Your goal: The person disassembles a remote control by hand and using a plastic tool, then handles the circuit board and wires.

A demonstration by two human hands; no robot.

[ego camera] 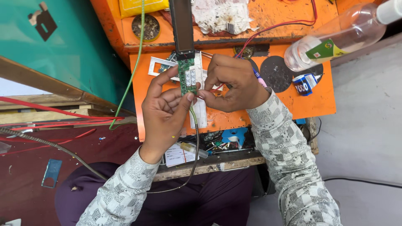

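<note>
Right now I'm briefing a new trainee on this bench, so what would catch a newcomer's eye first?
First, the green circuit board at centre, pinched between the left hand and right hand above the bright orange workbench. It hangs from a long dark strip that runs up out of the picture. Next, the clear plastic bottle lying tilted at the upper right.

A clear bottle (339, 35) with a green label (324, 50) lies above a blue-white tube (305, 83).
</note>
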